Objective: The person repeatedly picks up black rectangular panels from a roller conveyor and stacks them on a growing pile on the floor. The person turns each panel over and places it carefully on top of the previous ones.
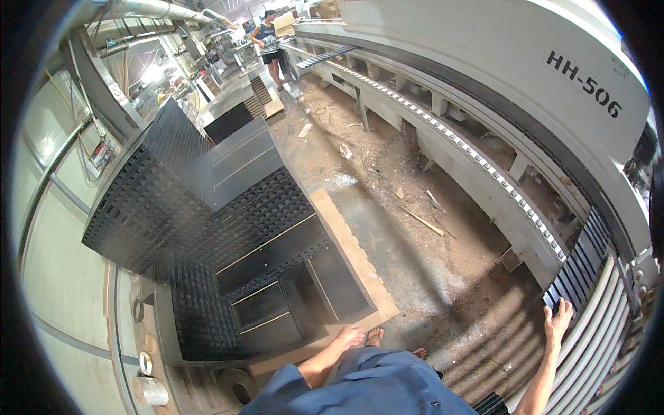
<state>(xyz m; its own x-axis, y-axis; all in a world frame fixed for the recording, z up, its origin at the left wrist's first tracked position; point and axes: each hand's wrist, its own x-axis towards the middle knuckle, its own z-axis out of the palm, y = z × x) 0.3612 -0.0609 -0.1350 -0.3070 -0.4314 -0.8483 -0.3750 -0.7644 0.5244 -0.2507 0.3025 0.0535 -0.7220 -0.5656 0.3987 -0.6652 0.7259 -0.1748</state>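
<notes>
My right hand reaches out to the right, thumb and fingers apart, at the near end of a black slatted panel on the machine. The fingertips are close to the slats; whether they touch I cannot tell. My left hand is beside the near edge of a brown board, its fingers curled in and nothing visible in them. On that board stand stacks of black slotted panels, lower at the near end and taller farther back, with thin pale strips across some tops.
A long grey machine runs along the right, with a toothed chain on its side. Pale rollers lie near my right arm. Wood scraps litter the dusty floor. Another person stands at the far end. Rolls sit lower left.
</notes>
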